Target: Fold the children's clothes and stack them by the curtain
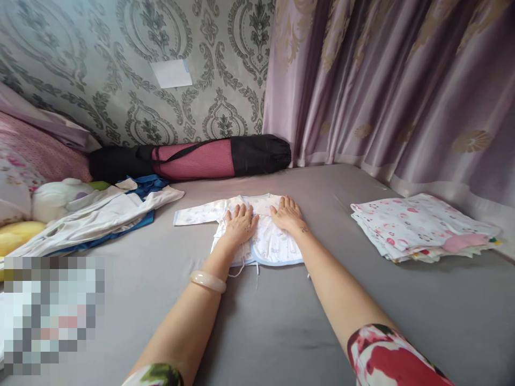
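Note:
A small white baby shirt (276, 246) with pale prints and light blue trim lies front up on the grey bed sheet (265, 332). Its left-hand sleeve stretches out sideways, while the other sleeve does not show, and thin ties hang from the hem. My left hand (241, 222) rests flat on the chest, fingers spread. On the other side of the chest, near the shoulder, my right hand (287, 213) also presses flat with its fingers stretched out. Neither hand grips the cloth.
On the right lies a stack of folded printed clothes (418, 225). Loose white and blue clothes (108, 214) and a plush toy (60, 198) lie at left. A long black and pink bag (193, 158) runs along the wall; a purple curtain (382, 80) hangs behind.

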The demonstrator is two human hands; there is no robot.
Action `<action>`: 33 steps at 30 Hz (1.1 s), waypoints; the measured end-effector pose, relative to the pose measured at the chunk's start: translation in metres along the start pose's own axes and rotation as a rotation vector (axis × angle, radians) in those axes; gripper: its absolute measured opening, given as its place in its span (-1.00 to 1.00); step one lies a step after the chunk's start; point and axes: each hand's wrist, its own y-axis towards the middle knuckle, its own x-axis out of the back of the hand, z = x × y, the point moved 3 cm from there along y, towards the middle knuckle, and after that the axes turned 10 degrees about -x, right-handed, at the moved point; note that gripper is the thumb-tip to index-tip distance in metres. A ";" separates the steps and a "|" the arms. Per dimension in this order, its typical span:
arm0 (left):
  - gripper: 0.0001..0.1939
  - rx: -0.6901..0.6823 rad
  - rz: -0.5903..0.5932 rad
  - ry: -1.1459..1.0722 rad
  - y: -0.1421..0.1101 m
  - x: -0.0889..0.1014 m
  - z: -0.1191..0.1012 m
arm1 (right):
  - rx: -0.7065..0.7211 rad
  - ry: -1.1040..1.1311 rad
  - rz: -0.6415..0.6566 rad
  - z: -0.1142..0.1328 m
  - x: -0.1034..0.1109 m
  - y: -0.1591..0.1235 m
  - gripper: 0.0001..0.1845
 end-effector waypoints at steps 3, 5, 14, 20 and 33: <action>-0.39 0.003 0.052 -0.040 -0.001 0.006 0.001 | 0.004 0.026 0.001 -0.001 0.002 0.000 -0.23; -0.38 0.032 0.078 -0.083 -0.002 0.015 0.003 | 0.023 0.045 -0.007 0.000 0.004 -0.002 -0.25; -0.46 0.250 -0.042 -0.240 -0.016 0.056 0.055 | 0.182 0.070 -0.006 0.010 0.003 -0.011 -0.25; -0.55 0.492 -0.165 -0.163 -0.029 0.056 0.098 | 0.175 0.053 0.017 0.007 -0.003 -0.007 -0.24; -0.45 0.970 -0.402 -0.191 -0.060 0.054 0.133 | 0.140 -0.019 0.091 0.010 0.005 -0.009 -0.26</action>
